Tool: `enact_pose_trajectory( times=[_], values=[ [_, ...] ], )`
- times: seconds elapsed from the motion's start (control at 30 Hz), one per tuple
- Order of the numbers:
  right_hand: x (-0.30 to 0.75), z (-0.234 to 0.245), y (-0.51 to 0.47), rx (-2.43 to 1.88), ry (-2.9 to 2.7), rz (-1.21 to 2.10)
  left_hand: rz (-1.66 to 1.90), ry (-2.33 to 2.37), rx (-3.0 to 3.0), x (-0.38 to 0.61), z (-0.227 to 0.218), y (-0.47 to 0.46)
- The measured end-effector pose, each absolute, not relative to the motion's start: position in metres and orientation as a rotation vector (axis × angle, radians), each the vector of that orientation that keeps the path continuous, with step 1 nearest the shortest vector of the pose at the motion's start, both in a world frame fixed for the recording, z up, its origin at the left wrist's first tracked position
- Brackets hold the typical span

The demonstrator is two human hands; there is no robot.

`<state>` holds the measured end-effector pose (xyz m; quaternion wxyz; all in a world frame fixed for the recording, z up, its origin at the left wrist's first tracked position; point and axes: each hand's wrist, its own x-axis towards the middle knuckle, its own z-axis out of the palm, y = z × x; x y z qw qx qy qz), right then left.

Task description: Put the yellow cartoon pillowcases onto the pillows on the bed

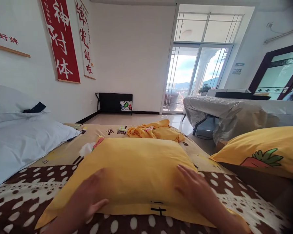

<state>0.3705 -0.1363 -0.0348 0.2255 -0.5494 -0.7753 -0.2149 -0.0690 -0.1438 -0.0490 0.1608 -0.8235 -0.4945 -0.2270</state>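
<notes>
A plump yellow pillow (136,169) lies flat in front of me on a brown-and-cream patterned blanket (114,225). My left hand (89,191) rests on its left part, fingers stretched out and thumb apart, a little blurred. On its right part lies my right hand (191,183), also with fingers extended and slightly smeared. Neither hand grips anything. Black marks show near the pillow's front edge, and a bit of a printed pink-and-green figure is at its far left corner. Just beyond the pillow is a crumpled yellow cloth (156,130).
White pillows (31,139) are stacked at the left, a dark tag on the upper one. Another yellow pillow (266,152) with a carrot print sits at the right on a cardboard box. Behind it stands a plastic-covered table (234,109). A black folded frame (114,102) leans against the far wall.
</notes>
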Motion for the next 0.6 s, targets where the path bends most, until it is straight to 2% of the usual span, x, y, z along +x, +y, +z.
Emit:
enact_pose_trajectory(
  times=[0.1,0.2,0.4,0.6],
  values=[
    [0.271,-0.047,-0.125,-1.186,-2.443,-0.608,-0.500,-1.174,-2.491,0.028,-0.048,-0.124],
    [0.242,-0.072,-0.112,-1.102,-2.450,-0.735,-0.413,-1.066,-2.478,0.062,-0.058,-0.106],
    [0.298,-0.089,-0.110,-1.285,-2.322,-0.858,-0.440,-1.198,-2.281,-0.016,-0.083,-0.094],
    [0.355,-0.088,-0.124,-1.422,-2.257,-0.920,-0.412,-1.602,-2.091,-0.112,-0.104,-0.115]
  ],
)
